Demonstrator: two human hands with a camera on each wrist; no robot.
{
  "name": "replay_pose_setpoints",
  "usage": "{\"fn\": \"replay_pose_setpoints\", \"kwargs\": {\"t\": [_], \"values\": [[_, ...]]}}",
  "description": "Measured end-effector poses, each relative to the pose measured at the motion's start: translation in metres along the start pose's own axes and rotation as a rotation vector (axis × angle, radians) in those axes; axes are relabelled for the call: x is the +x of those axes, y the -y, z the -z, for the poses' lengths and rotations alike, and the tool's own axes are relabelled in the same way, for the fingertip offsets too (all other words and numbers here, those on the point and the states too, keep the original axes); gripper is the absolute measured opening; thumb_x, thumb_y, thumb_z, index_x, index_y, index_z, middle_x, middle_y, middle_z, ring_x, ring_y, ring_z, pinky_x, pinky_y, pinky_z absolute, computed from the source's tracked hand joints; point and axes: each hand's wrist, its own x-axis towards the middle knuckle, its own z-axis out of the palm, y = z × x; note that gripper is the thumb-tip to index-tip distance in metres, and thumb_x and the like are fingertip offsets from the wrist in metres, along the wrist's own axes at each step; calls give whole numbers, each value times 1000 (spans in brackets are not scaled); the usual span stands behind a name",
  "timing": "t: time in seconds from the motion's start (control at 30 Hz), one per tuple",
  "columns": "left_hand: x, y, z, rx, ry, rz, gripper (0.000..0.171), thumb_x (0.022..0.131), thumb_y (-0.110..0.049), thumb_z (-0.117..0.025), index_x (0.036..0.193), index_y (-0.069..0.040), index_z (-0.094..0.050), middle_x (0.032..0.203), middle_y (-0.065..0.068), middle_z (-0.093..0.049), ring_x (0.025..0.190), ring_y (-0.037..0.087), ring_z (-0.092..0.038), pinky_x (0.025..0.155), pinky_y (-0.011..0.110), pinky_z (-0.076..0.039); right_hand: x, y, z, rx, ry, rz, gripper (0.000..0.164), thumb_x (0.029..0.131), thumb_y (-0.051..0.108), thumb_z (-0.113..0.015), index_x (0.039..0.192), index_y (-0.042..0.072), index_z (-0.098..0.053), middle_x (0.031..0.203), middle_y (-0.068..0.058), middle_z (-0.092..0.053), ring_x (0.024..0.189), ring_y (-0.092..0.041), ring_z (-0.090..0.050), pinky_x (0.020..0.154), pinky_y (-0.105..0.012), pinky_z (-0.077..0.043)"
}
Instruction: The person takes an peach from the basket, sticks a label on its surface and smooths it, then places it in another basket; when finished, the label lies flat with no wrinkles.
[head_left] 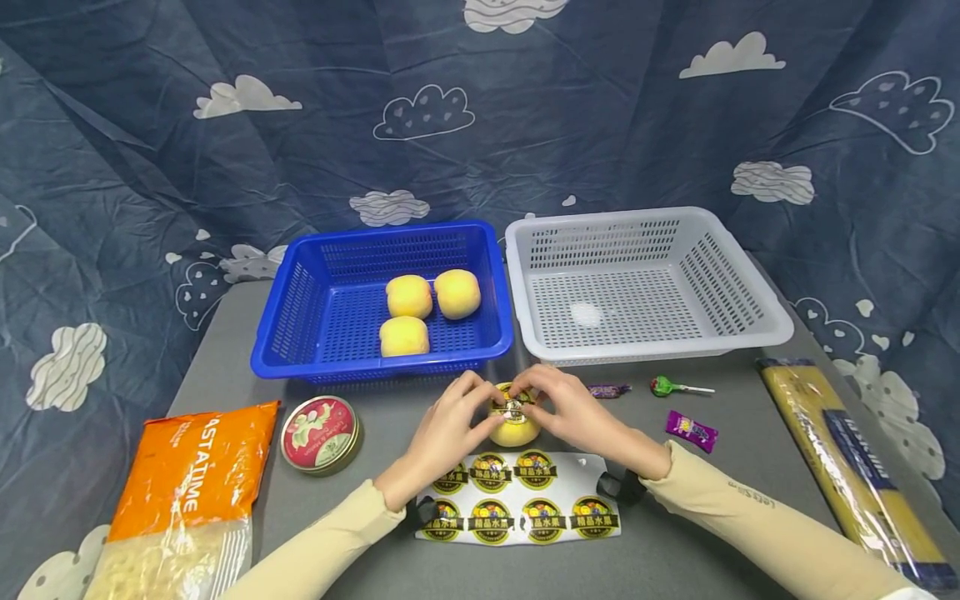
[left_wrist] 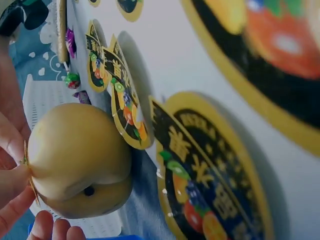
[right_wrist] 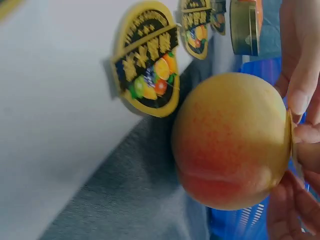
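A yellow peach (head_left: 514, 433) sits on the table just behind a sticker sheet (head_left: 585, 477). A round black-and-gold sticker (head_left: 513, 409) lies against its top. My left hand (head_left: 450, 417) pinches the sticker's left side, its thumb by the peach. From the other side my right hand (head_left: 573, 408) pinches the sticker with thumb and forefinger. In the left wrist view the peach (left_wrist: 80, 150) shows its crease and dark stem pit, the sticker edge-on at the fingertips. A red blush marks the peach (right_wrist: 230, 140) in the right wrist view. Several round stickers remain on the white sheet.
Behind stand a blue basket (head_left: 337, 367) with three peaches (head_left: 408, 297) and a white basket (head_left: 660, 343). A round tin (head_left: 321, 433) and pasta bag (head_left: 187, 475) lie left. Wrapped candies (head_left: 692, 431), a lollipop (head_left: 663, 386) and a spaghetti pack (head_left: 855, 467) lie right.
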Motion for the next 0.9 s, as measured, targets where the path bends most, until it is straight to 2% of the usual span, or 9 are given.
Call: {"fn": "replay_pose_setpoints", "kwargs": {"t": [0.1, 0.2, 0.33, 0.43, 0.53, 0.63, 0.73, 0.9], "values": [[2, 0, -2, -42, 19, 26, 18, 83, -23, -66, 98, -20, -58, 95, -2, -48, 87, 8, -46, 68, 26, -44, -7, -1, 0, -35, 16, -34, 25, 81, 3, -65, 104, 6, -59, 109, -5, -57, 82, -15, -51, 67, -33, -47], [4, 0, -3, -160, 52, 68, 19, 83, -21, -65, 100, -18, -57, 100, 2, -44, 90, 14, -45, 73, 30, -44, -11, -3, -1, 4, 45, -87, 31, 84, 10, -62, 114, 7, -54, 118, -7, -53, 86, -18, -53, 71, -35, -47], [6, 0, -6, -317, 83, 139, 21, 85, -21, -63, 104, -16, -58, 108, 4, -40, 96, 19, -44, 77, 36, -44, -13, -9, -4, 184, 75, -162, 36, 87, 13, -60, 121, 8, -49, 124, -11, -50, 106, -28, -52, 83, -41, -47], [8, 2, -11, -415, 87, 202, 22, 85, -23, -62, 106, -16, -58, 112, 4, -40, 101, 18, -44, 80, 33, -46, -14, -15, -6, 320, 75, -220, 37, 86, 15, -61, 121, 8, -49, 126, -14, -47, 112, -34, -48, 87, -45, -43], [9, 5, -16, -501, 56, 256, 21, 82, -19, -66, 103, -15, -61, 111, 5, -44, 102, 19, -44, 80, 33, -47, -15, -20, -7, 448, 69, -279, 35, 85, 13, -62, 118, 7, -51, 129, -16, -45, 114, -35, -46, 88, -45, -43], [11, 5, -16, -555, 10, 285, 21, 77, -11, -71, 96, -9, -65, 106, 9, -48, 99, 23, -45, 83, 41, -44, -15, -24, -7, 551, 71, -315, 33, 84, 10, -63, 115, 4, -53, 132, -17, -43, 117, -36, -43, 88, -42, -43], [11, -3, -10, -560, -16, 290, 20, 74, -6, -72, 92, -4, -65, 101, 11, -50, 97, 26, -45, 83, 47, -40, -14, -23, -8, 579, 69, -329, 30, 85, 11, -62, 112, 4, -54, 133, -17, -42, 117, -36, -42, 87, -41, -44], [10, -14, -1, -589, -11, 308, 20, 74, -5, -72, 92, 0, -64, 98, 11, -46, 96, 27, -46, 75, 39, -49, -10, -19, -11, 506, -1, -347, 21, 87, 18, -60, 105, 7, -57, 125, -13, -50, 112, -34, -47, 89, -47, -41]]}}
